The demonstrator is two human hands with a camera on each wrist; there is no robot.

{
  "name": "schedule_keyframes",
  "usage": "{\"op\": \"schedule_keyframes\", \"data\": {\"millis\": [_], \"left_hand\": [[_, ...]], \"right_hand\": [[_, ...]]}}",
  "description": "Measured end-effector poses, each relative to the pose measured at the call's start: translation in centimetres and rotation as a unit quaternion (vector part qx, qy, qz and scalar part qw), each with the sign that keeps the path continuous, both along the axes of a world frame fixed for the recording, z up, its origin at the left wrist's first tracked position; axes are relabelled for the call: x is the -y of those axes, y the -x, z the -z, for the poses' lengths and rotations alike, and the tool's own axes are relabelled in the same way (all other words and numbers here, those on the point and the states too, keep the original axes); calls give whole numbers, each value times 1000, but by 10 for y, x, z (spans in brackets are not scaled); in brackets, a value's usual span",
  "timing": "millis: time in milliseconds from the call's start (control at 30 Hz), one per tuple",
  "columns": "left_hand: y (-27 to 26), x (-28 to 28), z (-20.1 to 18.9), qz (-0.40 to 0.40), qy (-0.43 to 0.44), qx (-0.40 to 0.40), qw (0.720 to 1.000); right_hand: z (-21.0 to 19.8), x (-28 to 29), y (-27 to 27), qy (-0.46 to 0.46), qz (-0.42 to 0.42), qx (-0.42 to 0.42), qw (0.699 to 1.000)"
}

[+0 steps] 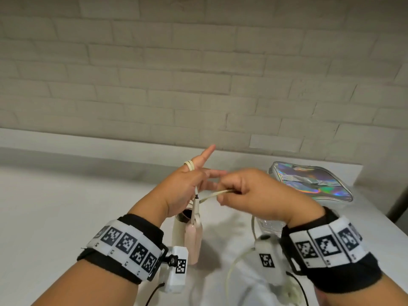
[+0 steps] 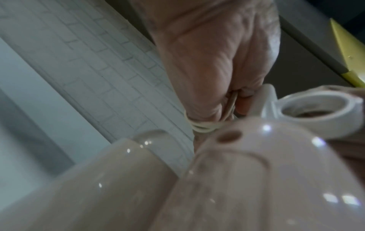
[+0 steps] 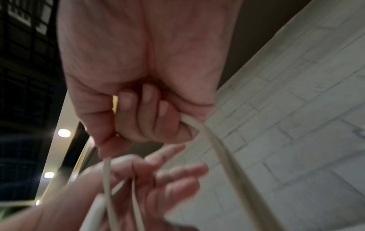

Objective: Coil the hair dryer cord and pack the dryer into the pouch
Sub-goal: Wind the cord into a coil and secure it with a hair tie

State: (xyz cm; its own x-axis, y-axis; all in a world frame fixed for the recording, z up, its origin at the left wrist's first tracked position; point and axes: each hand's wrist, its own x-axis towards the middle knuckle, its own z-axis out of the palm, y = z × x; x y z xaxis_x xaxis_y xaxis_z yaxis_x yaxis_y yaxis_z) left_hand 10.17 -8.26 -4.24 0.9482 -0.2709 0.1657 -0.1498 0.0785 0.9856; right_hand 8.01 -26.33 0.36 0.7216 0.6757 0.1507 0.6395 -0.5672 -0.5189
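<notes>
The pale pink hair dryer (image 1: 191,236) dangles by its cord (image 1: 215,193) under my left hand (image 1: 194,180), above the white table (image 1: 66,206). Cord loops ring the raised left index finger (image 1: 189,166), and the cord runs down through that hand's pinch. The left wrist view shows the loops (image 2: 199,126) and the dryer (image 2: 247,171) close up. My right hand (image 1: 245,191) grips the cord in a fist just right of the left hand. The right wrist view shows the fist (image 3: 150,118) with the cord (image 3: 217,148) leaving both sides. The holographic pouch (image 1: 309,182) lies at the back right.
Slack cord (image 1: 234,266) curls on the table under my right wrist. A crumpled clear plastic piece (image 1: 268,226) lies in front of the pouch. A brick wall (image 1: 198,74) stands behind the table, whose right edge (image 1: 375,208) is near the pouch.
</notes>
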Motion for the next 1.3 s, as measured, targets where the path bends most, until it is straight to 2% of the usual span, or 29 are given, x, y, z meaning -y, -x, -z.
{"op": "schedule_keyframes", "data": {"millis": [133, 233, 333, 400, 533, 600, 667, 767, 900, 933, 1000, 1100, 1167, 1300], "left_hand": [[8, 5, -2, 35, -81, 4, 996], [13, 9, 2, 83, -115, -14, 990], [17, 11, 9, 174, -81, -43, 980], [18, 11, 13, 214, -86, -35, 972], [21, 7, 12, 222, -70, -3, 973], [20, 6, 11, 212, -18, 9, 977], [18, 5, 7, 189, 48, 25, 981], [13, 2, 0, 142, 129, 37, 981], [7, -8, -2, 50, 153, 61, 985], [5, -10, -3, 25, 148, 68, 986], [1, -14, -3, -25, 123, 80, 989], [-9, -23, -2, -84, 72, 84, 990], [-11, -27, -1, -81, 52, 67, 993], [-4, -25, -3, -38, -27, 62, 997]], "right_hand": [[-19, 8, -7, -69, -34, -19, 997], [-19, 10, -21, -136, -18, -19, 990], [-15, 5, -32, -190, 6, -12, 982], [-9, -2, -40, -221, 17, -14, 975], [13, -19, -54, -300, 63, -39, 951], [31, -28, -58, -320, 66, -105, 939], [50, -38, -56, -289, 58, -139, 945], [70, -54, -46, -219, 100, -107, 965], [81, -63, -33, -128, 76, -107, 983], [79, -62, -30, -94, 61, -90, 990], [72, -57, -23, 1, 41, -5, 999], [57, -46, -8, 110, 2, 127, 986], [43, -38, -2, 94, 2, 129, 987], [9, -26, 4, -39, 3, 58, 998]]}}
